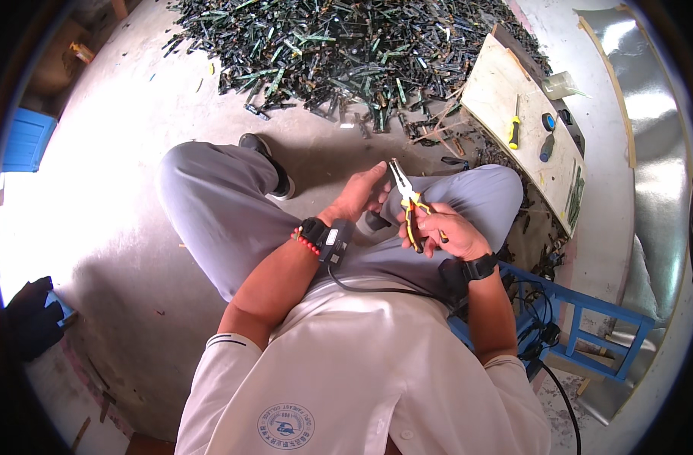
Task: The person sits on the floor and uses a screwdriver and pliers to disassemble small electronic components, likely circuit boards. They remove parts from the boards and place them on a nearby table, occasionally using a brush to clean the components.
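Observation:
My right hand is wrapped round the yellow-and-black handles of a pair of long-nose pliers. The pliers point up and slightly left, above my lap. A tiny bit of something shows at the jaw tips, too small to name. Close to the left of the jaws is my left hand, its thumb stretched toward the tips and its fingers curled in. Whatever those fingers hold, if anything, is hidden. Straps are on both wrists, and a small black box with a cable is on the left forearm.
A large heap of dark and green narrow pieces spreads on the floor ahead. On a pale board at right lie a yellow screwdriver, a dark-handled tool and blue tape. A blue frame with cables stands beside my right elbow.

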A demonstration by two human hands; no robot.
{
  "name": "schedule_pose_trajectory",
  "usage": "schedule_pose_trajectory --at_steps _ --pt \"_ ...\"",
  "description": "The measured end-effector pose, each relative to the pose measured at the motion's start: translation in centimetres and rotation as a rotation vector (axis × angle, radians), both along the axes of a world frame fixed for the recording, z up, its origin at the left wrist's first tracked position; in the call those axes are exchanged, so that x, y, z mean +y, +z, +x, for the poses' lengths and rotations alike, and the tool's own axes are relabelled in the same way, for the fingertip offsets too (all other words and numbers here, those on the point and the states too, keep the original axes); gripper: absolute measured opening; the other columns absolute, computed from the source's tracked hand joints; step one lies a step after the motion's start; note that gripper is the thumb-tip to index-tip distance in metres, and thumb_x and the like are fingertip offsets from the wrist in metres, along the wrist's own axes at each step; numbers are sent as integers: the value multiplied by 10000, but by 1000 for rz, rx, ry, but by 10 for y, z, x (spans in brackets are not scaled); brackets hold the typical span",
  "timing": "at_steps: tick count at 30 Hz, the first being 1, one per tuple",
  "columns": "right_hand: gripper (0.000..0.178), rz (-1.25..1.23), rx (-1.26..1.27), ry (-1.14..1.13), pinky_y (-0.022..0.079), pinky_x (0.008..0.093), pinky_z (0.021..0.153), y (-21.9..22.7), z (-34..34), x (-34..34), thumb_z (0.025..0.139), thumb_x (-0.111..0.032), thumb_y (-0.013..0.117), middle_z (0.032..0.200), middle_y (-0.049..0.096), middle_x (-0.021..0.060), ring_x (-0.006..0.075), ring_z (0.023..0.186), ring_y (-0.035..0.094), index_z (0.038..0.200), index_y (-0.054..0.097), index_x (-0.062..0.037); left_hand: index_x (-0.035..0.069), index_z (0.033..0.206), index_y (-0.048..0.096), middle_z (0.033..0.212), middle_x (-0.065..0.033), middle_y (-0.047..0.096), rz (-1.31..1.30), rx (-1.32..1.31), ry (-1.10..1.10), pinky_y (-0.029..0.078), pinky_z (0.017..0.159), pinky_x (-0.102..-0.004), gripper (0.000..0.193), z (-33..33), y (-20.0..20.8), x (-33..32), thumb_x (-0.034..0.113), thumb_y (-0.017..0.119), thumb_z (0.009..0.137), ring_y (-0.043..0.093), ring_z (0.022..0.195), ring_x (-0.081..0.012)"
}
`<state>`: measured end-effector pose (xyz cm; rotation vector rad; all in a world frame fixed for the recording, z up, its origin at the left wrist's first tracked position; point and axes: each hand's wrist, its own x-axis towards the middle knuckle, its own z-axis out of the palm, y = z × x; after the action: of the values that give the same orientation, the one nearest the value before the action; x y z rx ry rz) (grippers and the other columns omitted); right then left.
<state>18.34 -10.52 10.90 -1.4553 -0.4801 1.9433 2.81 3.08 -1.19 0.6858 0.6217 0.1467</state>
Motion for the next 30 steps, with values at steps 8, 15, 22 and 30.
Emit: schedule_pose_trajectory --at_steps 8,15,22,30 --pt "354 -44 -15 60 489 232 482 -1 20 5 871 -172 523 974 669 87 164 839 681 1197 547 -35 62 802 570 660 -32 532 33 24 -13 353 486 -254 512 -1 -3 -1 525 464 992 400 507 -104" --pt "382 -67 18 124 514 243 476 -2 31 7 881 -194 548 972 668 101 180 835 689 1219 539 -15 59 806 573 663 -29 529 37 43 2 354 490 -252 512 -1 -2 -2 529 475 986 396 505 -104" --pt "381 -91 9 165 503 239 474 1 35 10 881 -197 538 961 665 98 167 815 674 1218 535 -21 62 786 569 622 -35 521 76 26 -39 336 483 -255 529 -2 1 -1 541 462 984 376 466 -106" --pt "359 -95 34 106 513 232 463 2 31 4 897 -217 552 953 670 105 175 798 684 1194 566 -15 72 758 569 606 -25 530 119 38 12 319 458 -250 546 0 0 -2 556 453 981 420 472 -106"
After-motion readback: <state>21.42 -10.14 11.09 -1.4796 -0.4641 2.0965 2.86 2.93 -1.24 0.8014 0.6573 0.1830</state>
